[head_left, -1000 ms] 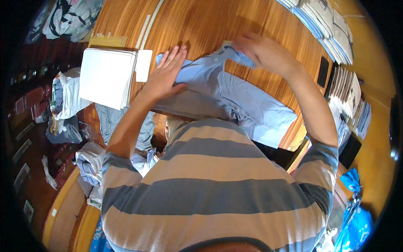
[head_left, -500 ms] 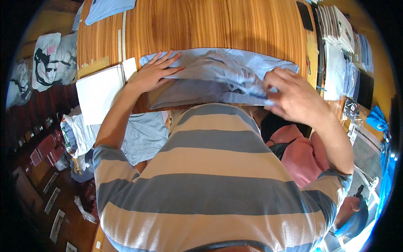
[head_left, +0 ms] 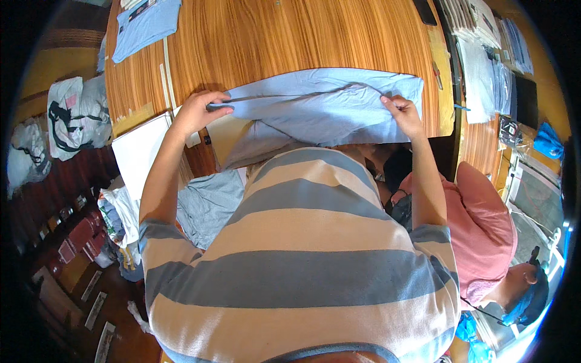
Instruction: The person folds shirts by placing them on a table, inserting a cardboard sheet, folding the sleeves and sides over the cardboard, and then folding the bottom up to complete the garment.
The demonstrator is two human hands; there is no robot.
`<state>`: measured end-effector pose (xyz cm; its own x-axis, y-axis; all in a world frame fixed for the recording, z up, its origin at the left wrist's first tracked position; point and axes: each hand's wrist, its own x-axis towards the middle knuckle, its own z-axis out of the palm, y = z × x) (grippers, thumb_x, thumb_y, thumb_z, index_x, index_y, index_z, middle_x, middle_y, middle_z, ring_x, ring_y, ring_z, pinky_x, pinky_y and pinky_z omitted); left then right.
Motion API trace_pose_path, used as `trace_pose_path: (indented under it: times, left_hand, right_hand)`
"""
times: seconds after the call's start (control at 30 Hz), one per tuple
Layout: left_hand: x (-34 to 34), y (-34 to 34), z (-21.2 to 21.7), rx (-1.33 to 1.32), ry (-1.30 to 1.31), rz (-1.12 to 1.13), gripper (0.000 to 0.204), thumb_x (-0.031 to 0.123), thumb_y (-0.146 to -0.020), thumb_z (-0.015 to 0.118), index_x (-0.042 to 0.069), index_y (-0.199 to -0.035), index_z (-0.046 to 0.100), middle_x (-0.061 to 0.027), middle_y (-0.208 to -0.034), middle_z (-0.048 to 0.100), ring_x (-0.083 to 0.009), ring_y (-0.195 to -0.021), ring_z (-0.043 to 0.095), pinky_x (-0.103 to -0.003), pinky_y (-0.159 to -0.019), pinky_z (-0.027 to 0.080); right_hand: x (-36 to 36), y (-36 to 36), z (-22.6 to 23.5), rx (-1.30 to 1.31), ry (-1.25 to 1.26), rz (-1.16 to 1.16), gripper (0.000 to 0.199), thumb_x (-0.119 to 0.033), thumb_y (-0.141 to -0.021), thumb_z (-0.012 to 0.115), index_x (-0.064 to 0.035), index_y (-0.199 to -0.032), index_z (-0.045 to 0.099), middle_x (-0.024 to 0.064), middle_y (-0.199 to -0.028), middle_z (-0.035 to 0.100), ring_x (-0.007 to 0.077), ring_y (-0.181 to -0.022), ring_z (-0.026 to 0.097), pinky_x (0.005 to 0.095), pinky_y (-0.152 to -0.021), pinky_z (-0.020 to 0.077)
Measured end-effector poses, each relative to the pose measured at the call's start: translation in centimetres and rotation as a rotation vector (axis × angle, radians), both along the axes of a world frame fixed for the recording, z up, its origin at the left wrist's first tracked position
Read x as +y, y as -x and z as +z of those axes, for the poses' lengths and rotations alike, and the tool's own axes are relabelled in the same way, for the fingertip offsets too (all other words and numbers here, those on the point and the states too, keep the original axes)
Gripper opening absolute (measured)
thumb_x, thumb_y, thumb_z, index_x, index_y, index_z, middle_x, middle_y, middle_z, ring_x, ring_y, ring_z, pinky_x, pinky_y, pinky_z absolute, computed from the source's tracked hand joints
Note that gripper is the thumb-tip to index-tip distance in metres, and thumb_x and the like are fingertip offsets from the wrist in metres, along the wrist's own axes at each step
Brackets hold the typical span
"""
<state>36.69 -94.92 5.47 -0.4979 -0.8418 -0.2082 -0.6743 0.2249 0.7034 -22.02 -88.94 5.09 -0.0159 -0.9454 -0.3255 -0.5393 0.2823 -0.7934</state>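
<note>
Blue cloth [head_left: 321,112]: stretched sideways along the near edge of the wooden surface [head_left: 290,42], between both hands.
Left hand [head_left: 206,112]: grip mostly closed, thumb and fingers around the cloth's left end, as far as I can make out.
Right hand [head_left: 402,114]: grip pinched on the cloth near its right end.
White sheets [head_left: 138,154]: stacked beside the left forearm.
Co-worker [head_left: 481,227]: pink top, near the right arm.

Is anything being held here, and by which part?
Yes: a light-blue, wrinkled cloth garment. The left hand grips its left end; the right hand pinches the cloth near its right end.
</note>
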Motion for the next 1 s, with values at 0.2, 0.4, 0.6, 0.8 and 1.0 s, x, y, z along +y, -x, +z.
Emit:
trace_pose_path:
  times: [0.2,0.4,0.6,0.8,1.0]
  left_hand:
    - [0.5,0.7,-0.3,-0.158,0.099,0.067,0.041,0.022,-0.087,0.087,0.011,-0.124,0.073,-0.0085,-0.106,0.075,-0.0265,-0.096,0.073,-0.039,-0.084,0.059]
    - [5.7,8.1,0.1,-0.209,0.570,0.155,0.050,0.027,-0.095,0.071,0.015,-0.144,0.063,-0.0126,-0.152,0.055,-0.0382,-0.141,0.050,-0.057,-0.115,0.039]
    - [6.6,12.9,-3.9,-0.399,0.497,0.132,0.067,0.045,-0.103,0.059,0.022,-0.164,0.043,-0.0117,-0.175,0.028,-0.0410,-0.162,0.020,-0.067,-0.127,0.013]
    - [2.4,10.4,-2.5,-0.327,0.588,0.102,0.074,0.048,-0.099,0.066,0.010,-0.160,0.046,-0.0222,-0.169,0.034,-0.0414,-0.158,0.028,-0.062,-0.128,0.017]
    - [3.9,29.5,0.8,0.084,0.534,-0.282,0.061,0.038,-0.080,0.085,0.009,-0.130,0.065,-0.0172,-0.144,0.058,-0.0392,-0.140,0.049,-0.057,-0.120,0.036]
  right_hand:
    - [-0.7,-2.1,0.5,0.348,-0.040,-0.035,0.047,-0.034,-0.096,0.080,0.0019,-0.070,0.067,0.0149,-0.084,0.068,0.0246,-0.082,0.065,0.0384,-0.079,0.0514]
    - [-0.3,-6.4,0.9,0.596,0.644,0.077,0.044,-0.027,-0.095,0.072,-0.0026,-0.130,0.066,0.0217,-0.138,0.065,0.0443,-0.125,0.062,0.0510,-0.105,0.0501]
    - [-0.2,-7.6,-3.9,0.774,0.564,0.207,0.063,-0.038,-0.104,0.060,-0.0063,-0.157,0.046,0.0226,-0.159,0.049,0.0442,-0.145,0.047,0.0517,-0.122,0.0353]
    - [1.3,-2.2,1.1,0.446,0.544,0.360,0.062,-0.031,-0.089,0.080,-0.0080,-0.142,0.058,0.0165,-0.145,0.059,0.0388,-0.133,0.057,0.0495,-0.114,0.0437]
    - [2.8,4.3,-0.6,0.568,0.632,0.382,0.015,-0.014,-0.094,0.074,-0.0060,-0.106,0.070,0.0124,-0.113,0.068,0.0342,-0.107,0.065,0.0452,-0.091,0.0532]
